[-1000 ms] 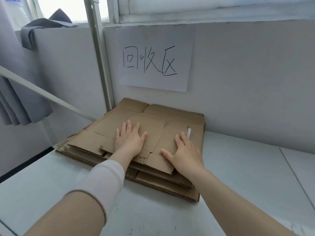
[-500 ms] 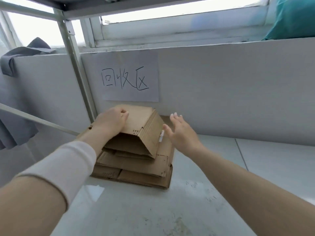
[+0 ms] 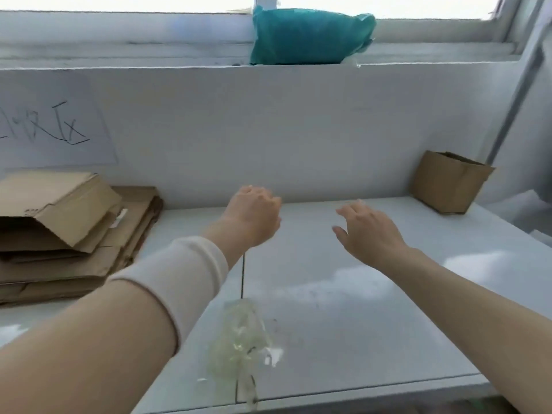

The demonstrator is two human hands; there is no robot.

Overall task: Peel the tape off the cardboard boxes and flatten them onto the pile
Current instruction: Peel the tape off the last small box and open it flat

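both hands empty mid-frame, left hand (image 3: 254,216) loosely curled, right hand (image 3: 367,231) spread; best grasp the box (image 3: 448,182), right edge, squarely.

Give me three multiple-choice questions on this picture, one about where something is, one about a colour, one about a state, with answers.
1. The standing cardboard box is: A at the near edge; B far right, by the wall; C in the middle.
2. The bag on the ledge is: A red; B teal; C yellow.
3. The left hand and right hand: A grip tape; B press cardboard; C hold nothing.
Answers: B, it stands in the far right corner; B, plainly teal; C, both hover empty over the table.
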